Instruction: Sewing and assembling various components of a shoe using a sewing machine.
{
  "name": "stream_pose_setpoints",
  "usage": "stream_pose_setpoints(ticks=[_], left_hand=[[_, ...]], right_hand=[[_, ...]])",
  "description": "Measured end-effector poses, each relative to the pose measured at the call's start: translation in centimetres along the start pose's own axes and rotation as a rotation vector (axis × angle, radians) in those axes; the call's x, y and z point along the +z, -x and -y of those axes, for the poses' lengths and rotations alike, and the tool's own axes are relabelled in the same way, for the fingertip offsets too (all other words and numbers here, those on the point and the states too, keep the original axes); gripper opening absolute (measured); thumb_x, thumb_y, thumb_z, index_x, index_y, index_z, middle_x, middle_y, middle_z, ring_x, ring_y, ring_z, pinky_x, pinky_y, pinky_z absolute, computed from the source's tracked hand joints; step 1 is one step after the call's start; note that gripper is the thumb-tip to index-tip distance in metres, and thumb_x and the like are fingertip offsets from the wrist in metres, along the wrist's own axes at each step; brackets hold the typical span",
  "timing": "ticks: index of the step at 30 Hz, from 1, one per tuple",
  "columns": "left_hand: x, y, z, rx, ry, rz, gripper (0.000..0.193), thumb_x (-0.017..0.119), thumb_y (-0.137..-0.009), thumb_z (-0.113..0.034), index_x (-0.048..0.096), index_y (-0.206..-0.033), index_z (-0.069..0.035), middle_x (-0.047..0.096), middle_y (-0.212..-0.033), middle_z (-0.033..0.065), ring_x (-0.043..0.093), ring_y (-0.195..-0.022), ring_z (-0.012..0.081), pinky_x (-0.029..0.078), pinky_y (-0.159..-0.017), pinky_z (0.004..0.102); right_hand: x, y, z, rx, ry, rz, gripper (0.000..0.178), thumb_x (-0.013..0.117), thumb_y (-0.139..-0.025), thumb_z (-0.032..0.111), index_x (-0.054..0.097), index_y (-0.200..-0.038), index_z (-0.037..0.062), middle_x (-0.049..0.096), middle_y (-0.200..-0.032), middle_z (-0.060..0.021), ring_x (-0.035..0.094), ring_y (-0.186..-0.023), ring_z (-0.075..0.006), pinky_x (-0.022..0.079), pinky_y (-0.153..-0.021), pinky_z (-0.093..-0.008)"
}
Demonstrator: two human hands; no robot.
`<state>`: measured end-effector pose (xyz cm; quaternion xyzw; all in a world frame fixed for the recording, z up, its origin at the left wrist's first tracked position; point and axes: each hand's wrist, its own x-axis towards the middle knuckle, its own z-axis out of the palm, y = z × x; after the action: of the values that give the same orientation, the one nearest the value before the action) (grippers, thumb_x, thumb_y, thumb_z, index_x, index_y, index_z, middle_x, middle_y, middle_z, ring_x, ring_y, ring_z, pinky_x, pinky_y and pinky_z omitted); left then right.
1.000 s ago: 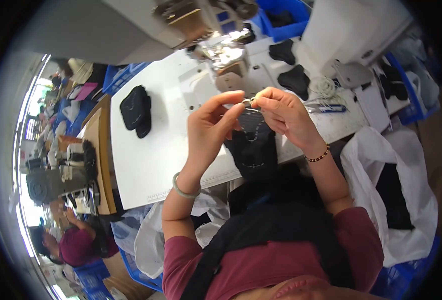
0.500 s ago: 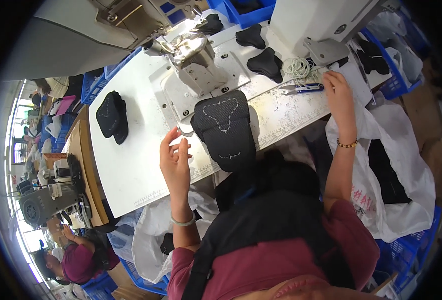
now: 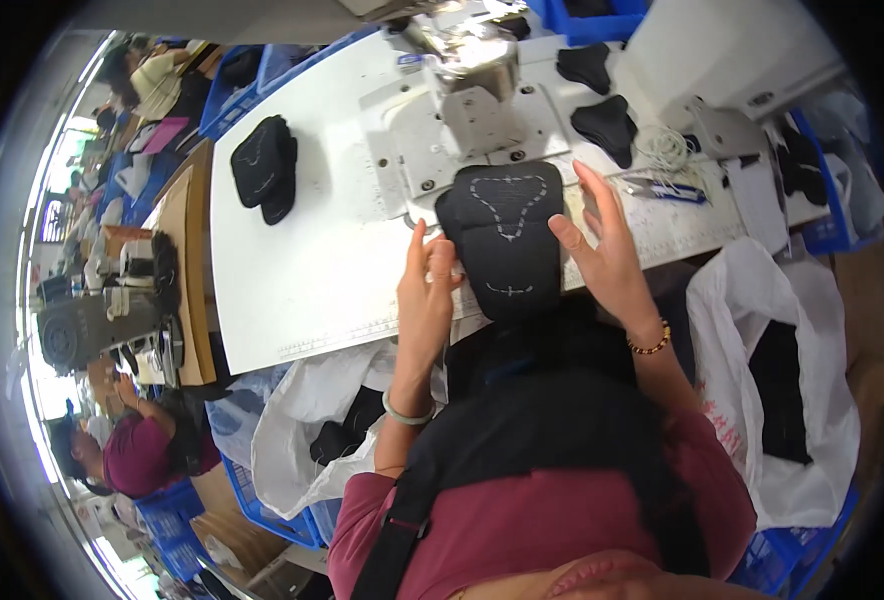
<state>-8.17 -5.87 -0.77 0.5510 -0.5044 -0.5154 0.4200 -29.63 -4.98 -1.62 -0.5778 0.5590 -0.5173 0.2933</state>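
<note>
The right hand (image 3: 607,255) has been brought back from beside the blue-handled thread snips (image 3: 667,190), and the black padded piece (image 3: 507,270) is now flanked by both hands, which a second ago were pinched together above it. The piece is laid at the front edge of the white sewing table (image 3: 292,270), before the sewing machine (image 3: 477,100), with its pale dashed stitching facing up. The right hand is held open by the piece's right side, with nothing gripped; the left hand (image 3: 427,285) is half curled at the left side, and whether the fabric is pinched there cannot be told. The snips are left lying near the table's right end, beside the coil of pale thread (image 3: 662,150), so both hands are judged free for the piece itself.
</note>
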Motion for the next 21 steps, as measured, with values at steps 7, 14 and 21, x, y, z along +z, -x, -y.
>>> stream_pose_setpoints(ticks=[7, 14, 21], left_hand=[[2.0, -1.1, 0.9, 0.173, -0.392, -0.051, 0.070, 0.069, -0.082, -0.030, 0.038, -0.129, 0.011, 0.052, -0.101, 0.0165, 0.051, -0.088, 0.0231, 0.044, -0.082, 0.0309], [4.0, -1.4, 0.9, 0.226, -0.326, -0.145, 0.075, 0.070, -0.081, -0.028, 0.031, -0.137, 0.004, 0.044, -0.111, 0.0172, 0.049, -0.092, 0.0239, 0.044, -0.082, 0.0327], [2.4, -4.1, -2.0, 0.448, -0.570, -0.145, 0.056, 0.071, -0.079, -0.030, 0.051, -0.120, 0.002, 0.047, -0.120, 0.0166, 0.047, -0.110, 0.0322, 0.038, -0.093, 0.0383]], right_hand=[[3.4, -1.4, -0.2, -0.075, -0.099, 0.049, 0.072, 0.066, -0.083, 0.018, 0.027, -0.138, -0.0062, 0.039, -0.134, -0.0261, 0.040, -0.125, -0.0346, 0.032, -0.103, -0.0379], [2.4, -3.6, -1.6, -0.092, -0.249, 0.191, 0.078, 0.068, -0.081, 0.014, 0.024, -0.143, -0.0006, 0.036, -0.140, -0.0213, 0.035, -0.130, -0.0297, 0.029, -0.106, -0.0349], [-1.6, -6.2, -1.9, -0.341, 0.373, -0.277, 0.028, 0.066, -0.082, 0.010, 0.059, -0.107, -0.0015, 0.052, -0.113, -0.0118, 0.052, -0.103, -0.0285, 0.043, -0.088, -0.0355]])
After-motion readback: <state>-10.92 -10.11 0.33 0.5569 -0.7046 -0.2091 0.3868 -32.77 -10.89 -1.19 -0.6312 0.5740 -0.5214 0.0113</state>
